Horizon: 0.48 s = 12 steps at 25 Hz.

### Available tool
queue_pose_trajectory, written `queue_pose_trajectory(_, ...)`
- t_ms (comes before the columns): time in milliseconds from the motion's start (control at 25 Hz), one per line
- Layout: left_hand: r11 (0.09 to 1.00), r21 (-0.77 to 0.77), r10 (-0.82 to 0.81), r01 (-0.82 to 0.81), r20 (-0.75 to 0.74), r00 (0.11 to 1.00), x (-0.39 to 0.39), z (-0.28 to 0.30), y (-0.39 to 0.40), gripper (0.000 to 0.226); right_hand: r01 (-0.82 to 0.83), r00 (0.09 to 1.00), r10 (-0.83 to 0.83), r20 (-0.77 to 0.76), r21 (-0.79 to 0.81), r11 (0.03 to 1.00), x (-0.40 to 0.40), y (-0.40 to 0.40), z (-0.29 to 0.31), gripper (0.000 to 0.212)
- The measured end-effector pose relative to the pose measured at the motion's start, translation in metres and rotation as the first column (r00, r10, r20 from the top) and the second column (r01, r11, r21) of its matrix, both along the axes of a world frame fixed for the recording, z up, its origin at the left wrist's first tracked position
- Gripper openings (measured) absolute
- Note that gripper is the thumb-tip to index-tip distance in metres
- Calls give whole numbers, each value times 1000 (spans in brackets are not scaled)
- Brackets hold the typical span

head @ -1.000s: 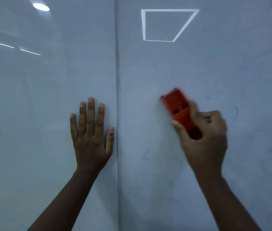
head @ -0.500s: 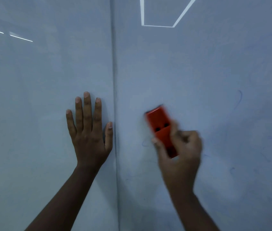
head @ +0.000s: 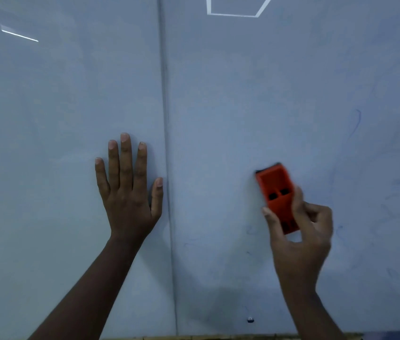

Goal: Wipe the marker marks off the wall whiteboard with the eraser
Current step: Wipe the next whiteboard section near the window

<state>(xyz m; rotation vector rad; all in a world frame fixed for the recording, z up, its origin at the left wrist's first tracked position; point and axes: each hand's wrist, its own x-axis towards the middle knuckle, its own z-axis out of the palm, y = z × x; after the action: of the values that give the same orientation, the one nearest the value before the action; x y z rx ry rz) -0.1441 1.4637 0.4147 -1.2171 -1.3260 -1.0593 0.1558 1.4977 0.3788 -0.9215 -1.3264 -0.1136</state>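
Note:
The wall whiteboard (head: 243, 94) fills the view, split by a vertical seam (head: 166, 119). My right hand (head: 299, 236) grips an orange eraser (head: 273, 190) and holds it against the right panel, its top end tilted to the upper left. Faint blue marker marks (head: 356, 123) remain at the right, with smaller ones (head: 251, 230) just left of the eraser hand. My left hand (head: 127, 190) rests flat on the left panel with fingers straight, its thumb close to the seam.
A brownish ledge (head: 218, 337) runs along the board's bottom edge. A small dark spot (head: 250, 320) sits low on the right panel. Ceiling lights reflect as a bright outline (head: 233, 14) at the top and streaks (head: 20, 35) at the upper left.
My right hand swept the eraser down and left toward the seam, then back to the right. The view tilted down a little. My left hand stayed flat on the board.

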Motion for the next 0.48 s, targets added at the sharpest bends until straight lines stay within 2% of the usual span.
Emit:
queue_pose_trajectory(160,1000,6,-3,3,18,1000,1,-4,1,67,-44,983,21,-183,-119,992,2,-15,-30,71)
queue_pose_trajectory(240,1000,11,-5,5,22,1000,2,-6,2,66,-122,947,78,-311,-125,985,-16,-20,-34,69)
queue_pose_trajectory(280,1000,12,-8,8,26,1000,2,-8,3,66,-144,941,102,-324,-109,983,-26,-21,-33,68)
queue_pose_trajectory(360,1000,11,-20,19,42,999,4,-16,3,66,-132,978,117,-172,-83,988,-48,-24,-37,67)
queue_pose_trajectory(440,1000,5,-28,27,55,998,7,-26,3,66,-96,988,105,113,-83,992,-67,-29,-55,66)
queue_pose_trajectory(480,1000,4,-31,30,55,998,7,-30,3,66,-71,962,92,256,-90,993,-74,-33,-69,65)
